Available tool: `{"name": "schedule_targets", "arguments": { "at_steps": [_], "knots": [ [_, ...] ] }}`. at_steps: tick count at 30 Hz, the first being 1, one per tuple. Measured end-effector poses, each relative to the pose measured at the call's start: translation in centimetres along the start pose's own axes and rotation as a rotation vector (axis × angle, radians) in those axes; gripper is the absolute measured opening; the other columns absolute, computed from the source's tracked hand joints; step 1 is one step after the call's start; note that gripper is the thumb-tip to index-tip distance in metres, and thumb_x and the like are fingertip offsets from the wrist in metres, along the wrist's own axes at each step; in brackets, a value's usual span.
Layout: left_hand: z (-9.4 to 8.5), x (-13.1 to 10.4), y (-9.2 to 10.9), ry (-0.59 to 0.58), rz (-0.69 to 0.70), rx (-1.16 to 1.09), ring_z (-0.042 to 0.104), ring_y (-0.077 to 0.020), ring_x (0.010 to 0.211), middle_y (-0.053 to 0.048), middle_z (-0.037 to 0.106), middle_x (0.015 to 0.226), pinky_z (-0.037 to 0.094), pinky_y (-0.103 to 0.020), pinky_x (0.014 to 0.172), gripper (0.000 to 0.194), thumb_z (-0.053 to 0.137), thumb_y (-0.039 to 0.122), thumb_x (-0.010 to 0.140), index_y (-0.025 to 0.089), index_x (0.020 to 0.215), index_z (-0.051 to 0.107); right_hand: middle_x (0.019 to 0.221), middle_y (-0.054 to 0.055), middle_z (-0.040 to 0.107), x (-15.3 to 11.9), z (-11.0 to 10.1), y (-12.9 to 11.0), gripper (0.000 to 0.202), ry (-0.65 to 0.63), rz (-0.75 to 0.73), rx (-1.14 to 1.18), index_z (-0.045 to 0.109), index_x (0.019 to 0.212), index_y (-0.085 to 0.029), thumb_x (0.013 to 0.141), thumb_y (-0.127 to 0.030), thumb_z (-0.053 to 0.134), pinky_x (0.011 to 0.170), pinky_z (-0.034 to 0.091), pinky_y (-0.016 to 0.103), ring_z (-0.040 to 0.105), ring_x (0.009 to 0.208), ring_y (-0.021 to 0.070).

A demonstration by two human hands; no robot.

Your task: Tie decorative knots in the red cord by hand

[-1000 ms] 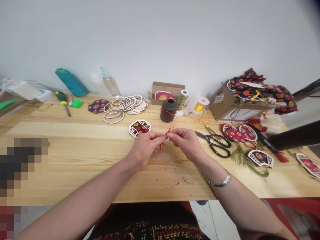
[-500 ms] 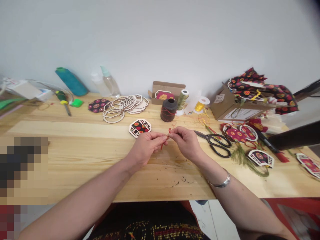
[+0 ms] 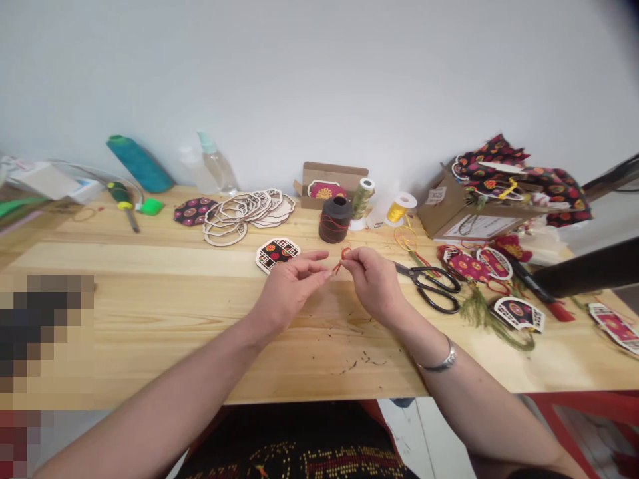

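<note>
Pinched the red cord [image 3: 338, 267] firmly in the right hand [image 3: 375, 283], with the thread cone [image 3: 335, 225] at twelve o'clock from there; held the left hand [image 3: 288, 291] part-open around nine, couldn't tell if gripping. Risked snarling, probably through slack or slipping.

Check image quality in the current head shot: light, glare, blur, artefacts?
Head view: soft, fairly even light on the wall; head view: bright glint on the silver bracelet; head view: red cord at the right hand looks soft, fine detail unclear; head view: pixelated lower left, dark upper-right corner.
</note>
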State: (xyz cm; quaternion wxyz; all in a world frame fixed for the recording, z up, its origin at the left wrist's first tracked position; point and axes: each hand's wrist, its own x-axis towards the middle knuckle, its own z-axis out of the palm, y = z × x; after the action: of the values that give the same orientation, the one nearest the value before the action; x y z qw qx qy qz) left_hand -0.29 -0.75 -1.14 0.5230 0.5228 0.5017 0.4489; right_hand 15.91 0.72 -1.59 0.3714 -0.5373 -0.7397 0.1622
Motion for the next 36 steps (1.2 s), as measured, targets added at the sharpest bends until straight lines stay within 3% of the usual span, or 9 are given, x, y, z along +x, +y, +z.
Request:
{"name": "schedule_targets", "arguments": {
  "at_steps": [2, 8, 14, 18, 25, 28, 31, 33, 36],
  "knots": [
    [0.1, -0.1, 0.1, -0.034, 0.033, 0.081, 0.056, -0.0225, 0.105, -0.008, 0.059, 0.121, 0.042, -0.031, 0.083, 0.009, 0.068, 0.028, 0.070, 0.021, 0.072, 0.074, 0.077, 0.004, 0.067, 0.0, 0.0, 0.0, 0.010, 0.009, 0.024, 0.045, 0.059, 0.076, -0.018, 0.082, -0.020, 0.052, 0.064, 0.043, 0.027, 0.059, 0.069, 0.0161],
    [0.3, -0.4, -0.3, -0.079, 0.078, 0.212, 0.061, -0.0197, 0.087, -0.009, 0.047, 0.131, 0.046, -0.031, 0.068, 0.011, 0.067, 0.026, 0.070, 0.019, 0.075, 0.073, 0.065, 0.000, 0.063, 0.1, 0.0, -0.3, 0.011, -0.043, 0.212, 0.336, 0.057, 0.070, -0.018, 0.078, -0.023, 0.054, 0.058, 0.040, 0.025, 0.054, 0.059, 0.0119],
    [0.4, -0.2, -1.0, -0.085, 0.159, 0.298, 0.057, -0.0246, 0.106, -0.011, 0.050, 0.127, 0.048, -0.036, 0.080, 0.011, 0.065, 0.025, 0.072, 0.018, 0.075, 0.073, 0.056, -0.002, 0.057, 0.1, 0.2, -0.9, 0.019, -0.149, 0.459, 0.776, 0.053, 0.069, -0.017, 0.074, -0.034, 0.060, 0.044, 0.029, 0.021, 0.038, 0.044, 0.0062],
    [0.3, 0.0, -1.4, -0.085, 0.220, 0.323, 0.051, -0.0250, 0.116, -0.011, 0.054, 0.121, 0.045, -0.037, 0.088, 0.009, 0.065, 0.023, 0.072, 0.019, 0.074, 0.073, 0.054, -0.003, 0.056, 0.0, 0.3, -1.4, 0.024, -0.185, 0.516, 0.913, 0.051, 0.068, -0.016, 0.070, -0.037, 0.063, 0.041, 0.025, 0.020, 0.035, 0.041, 0.0042],
    [0.4, -0.2, -0.7, -0.085, 0.189, 0.303, 0.051, -0.0239, 0.113, -0.011, 0.056, 0.119, 0.043, -0.035, 0.089, 0.011, 0.063, 0.022, 0.071, 0.018, 0.074, 0.073, 0.052, -0.005, 0.052, -0.1, 0.5, -1.3, 0.023, -0.206, 0.511, 0.951, 0.049, 0.067, -0.017, 0.070, -0.035, 0.064, 0.042, 0.024, 0.020, 0.036, 0.041, 0.0041],
    [0.3, -0.3, -0.1, -0.033, 0.051, 0.193, 0.059, -0.0152, 0.079, -0.010, 0.055, 0.121, 0.046, -0.029, 0.066, 0.015, 0.064, 0.027, 0.071, 0.016, 0.078, 0.071, 0.053, -0.006, 0.050, 0.0, 0.6, -1.0, 0.020, -0.193, 0.492, 0.890, 0.049, 0.069, -0.017, 0.071, -0.033, 0.061, 0.042, 0.026, 0.020, 0.037, 0.043, 0.0051],
    [0.1, -0.3, 0.1, 0.019, -0.067, -0.002, 0.046, -0.0054, 0.051, -0.005, 0.064, 0.094, 0.036, -0.022, 0.048, 0.028, 0.060, 0.026, 0.075, 0.017, 0.101, 0.064, 0.054, -0.005, 0.049, 0.0, 0.6, -0.7, 0.015, -0.164, 0.410, 0.736, 0.050, 0.069, -0.018, 0.075, -0.030, 0.058, 0.045, 0.029, 0.022, 0.038, 0.045, 0.0063],
    [0.0, -0.3, 0.2, -0.044, -0.127, -0.128, 0.043, -0.0044, 0.047, -0.002, 0.063, 0.080, 0.032, -0.020, 0.045, 0.035, 0.060, 0.024, 0.076, 0.017, 0.110, 0.060, 0.056, -0.004, 0.050, -0.1, 0.6, -0.5, 0.014, -0.142, 0.330, 0.605, 0.051, 0.068, -0.018, 0.077, -0.028, 0.055, 0.048, 0.032, 0.022, 0.040, 0.047, 0.0072],
    [0.0, -0.3, 0.3, -0.184, -0.199, -0.279, 0.048, -0.0040, 0.047, -0.006, 0.065, 0.090, 0.029, -0.018, 0.040, 0.039, 0.062, 0.023, 0.075, 0.017, 0.114, 0.059, 0.057, -0.004, 0.053, -0.2, 0.6, -0.4, 0.013, -0.132, 0.255, 0.471, 0.053, 0.069, -0.018, 0.079, -0.025, 0.053, 0.053, 0.036, 0.023, 0.044, 0.051, 0.0086]
  ]
}}
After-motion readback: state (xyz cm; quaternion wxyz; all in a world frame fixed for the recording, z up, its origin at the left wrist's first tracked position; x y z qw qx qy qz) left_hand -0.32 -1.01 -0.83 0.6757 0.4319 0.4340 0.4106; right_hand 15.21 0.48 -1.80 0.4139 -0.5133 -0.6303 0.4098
